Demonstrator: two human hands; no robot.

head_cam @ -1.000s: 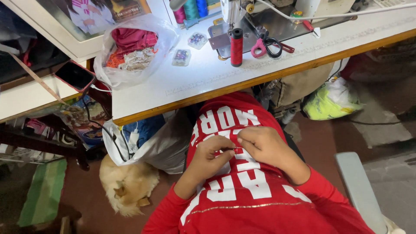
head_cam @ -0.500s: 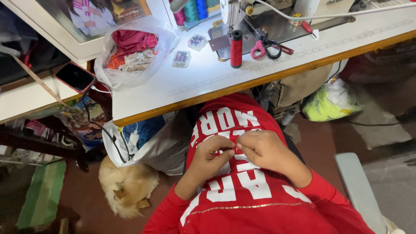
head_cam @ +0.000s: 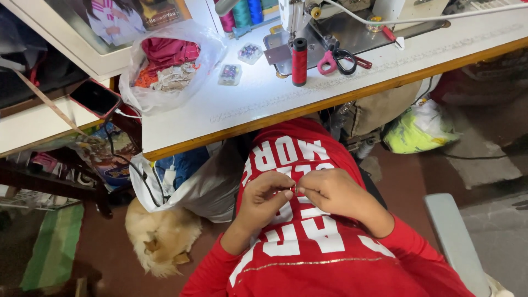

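Both my hands rest on my lap over a red garment (head_cam: 330,258) with big white letters. My left hand (head_cam: 263,201) and my right hand (head_cam: 336,192) meet fingertip to fingertip, and each pinches a tiny thing (head_cam: 294,191) between thumb and forefinger. That thing is too small to identify. The red sleeves cover both forearms up to the wrists.
A white sewing table (head_cam: 247,104) stands ahead, with a sewing machine (head_cam: 308,16), a red thread spool (head_cam: 299,54), pink-handled scissors (head_cam: 336,59), two small bead boxes (head_cam: 230,74) and a plastic bag of fabric (head_cam: 165,66). A tan dog (head_cam: 159,236) lies on the floor at the left. A grey chair edge (head_cam: 454,242) is at the right.
My fingertips have closed in slightly towards each other over the red garment. Otherwise the hands stay in the same spot.
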